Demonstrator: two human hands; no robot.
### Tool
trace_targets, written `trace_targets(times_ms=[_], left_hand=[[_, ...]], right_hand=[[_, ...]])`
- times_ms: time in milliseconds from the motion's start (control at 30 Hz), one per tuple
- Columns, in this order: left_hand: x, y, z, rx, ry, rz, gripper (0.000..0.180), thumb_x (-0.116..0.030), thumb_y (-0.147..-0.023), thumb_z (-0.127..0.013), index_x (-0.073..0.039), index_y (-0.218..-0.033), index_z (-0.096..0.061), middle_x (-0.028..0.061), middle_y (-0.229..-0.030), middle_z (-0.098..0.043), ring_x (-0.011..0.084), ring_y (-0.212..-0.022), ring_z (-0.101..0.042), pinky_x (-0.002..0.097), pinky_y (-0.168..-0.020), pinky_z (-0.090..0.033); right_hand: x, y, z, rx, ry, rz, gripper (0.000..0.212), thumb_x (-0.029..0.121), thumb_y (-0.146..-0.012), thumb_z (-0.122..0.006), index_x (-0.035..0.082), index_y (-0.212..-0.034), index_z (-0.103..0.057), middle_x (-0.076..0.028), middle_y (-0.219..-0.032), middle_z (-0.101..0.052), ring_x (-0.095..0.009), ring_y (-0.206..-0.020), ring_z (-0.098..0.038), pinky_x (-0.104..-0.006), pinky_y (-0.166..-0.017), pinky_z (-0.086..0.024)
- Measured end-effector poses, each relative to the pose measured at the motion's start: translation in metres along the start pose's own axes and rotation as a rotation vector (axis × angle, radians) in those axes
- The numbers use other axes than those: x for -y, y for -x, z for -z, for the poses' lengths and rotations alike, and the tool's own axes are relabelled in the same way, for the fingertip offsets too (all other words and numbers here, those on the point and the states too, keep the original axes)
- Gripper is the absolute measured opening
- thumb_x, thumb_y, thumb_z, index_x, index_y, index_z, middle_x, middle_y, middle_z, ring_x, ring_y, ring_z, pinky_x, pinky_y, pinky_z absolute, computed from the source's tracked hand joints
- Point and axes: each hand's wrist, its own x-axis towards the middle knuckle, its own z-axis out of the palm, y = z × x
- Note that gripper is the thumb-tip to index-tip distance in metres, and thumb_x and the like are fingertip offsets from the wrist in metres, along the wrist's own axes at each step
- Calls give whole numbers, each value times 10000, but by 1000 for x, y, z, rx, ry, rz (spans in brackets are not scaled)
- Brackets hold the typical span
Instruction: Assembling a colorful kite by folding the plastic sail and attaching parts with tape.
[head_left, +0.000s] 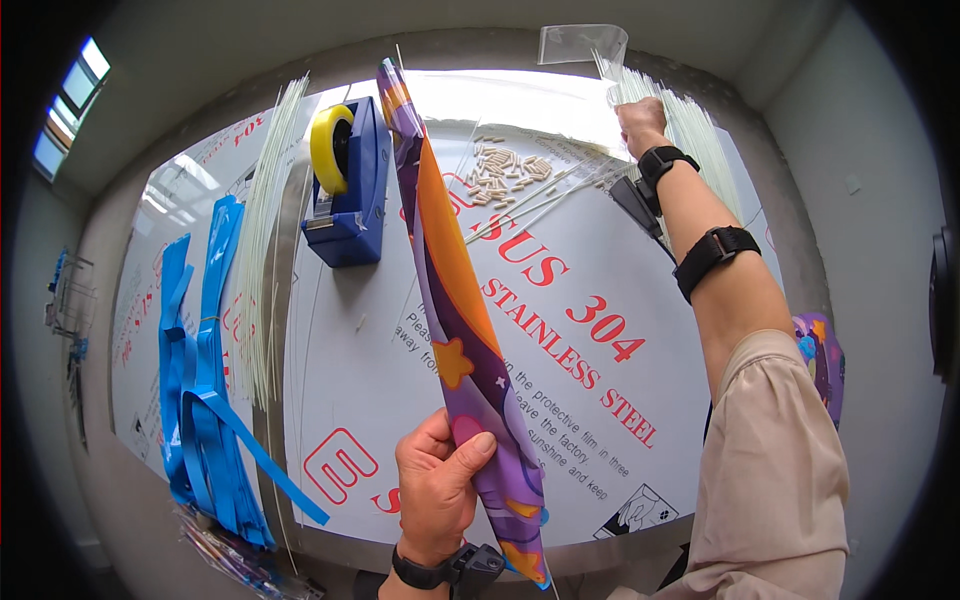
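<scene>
The left hand [437, 487] holds a long folded strip of purple-and-orange printed film [455, 300] in a closed grip, upright over the tabletop [560, 330]; no stick is fitted to it yet. Beyond lie small pale caps [505, 165] and loose sticks. Farthest, the right hand [641, 122] closes on the bundle of thin white sticks [690, 125]. A tape dispenser [345, 185] stands left, clear of both.

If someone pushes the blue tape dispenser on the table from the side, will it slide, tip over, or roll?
The blue tape dispenser would probably slide rather than tip: it sits low on a broad base on the smooth filmed table. It looks blocky and likely weighted, so it may resist a light push. Its yellow tape roll seems held, unlikely to roll away.
</scene>
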Motion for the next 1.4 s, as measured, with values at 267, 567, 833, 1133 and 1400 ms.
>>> trace_targets(times_ms=[267,567,833,1133,1400], left_hand=[[17,-11,24,-34,6,22,145,41,-859,-596,73,-1000,-594,105,-930,-669,107,-786,-622,239,-773,-508],[27,-18,21,-33,-58,0,126,48,-851,-590,66,-975,-601,94,-890,-671,114,-747,-632,231,-736,-519],[32,-20,21,15,-82,-60,109,47,-839,-599,56,-947,-605,81,-874,-666,105,-724,-623,228,-717,-517],[-23,23,-25,110,-94,-180,153,35,-860,-576,64,-1008,-599,118,-921,-673,159,-782,-659,274,-765,-545],[-62,131,-47,99,-283,-244,162,32,-853,-579,68,-1009,-603,109,-925,-675,140,-765,-652,260,-736,-543]], right_hand=[[-20,8,62,-13,-949,-608,345,-48,-865,-427,-49,-1209,-454,-261,-1115,-557,-318,-910,-620,-443,-761,-545],[18,12,110,265,-1213,-299,367,37,-928,-319,-138,-1241,-241,-385,-1196,-433,-547,-1113,-497,-699,-941,-383],[42,27,242,165,-1165,-376,426,87,-945,-172,-178,-1276,-213,-370,-1289,-378,-516,-1270,-352,-662,-1044,-301],[-132,137,392,359,-975,-677,373,77,-983,-224,-200,-1216,-315,-348,-1108,-551,-437,-1063,-583,-516,-937,-514],[-225,193,419,528,-352,-381,212,124,-948,-364,-62,-1011,-442,-244,-890,-635,-337,-763,-687,-412,-609,-609]])
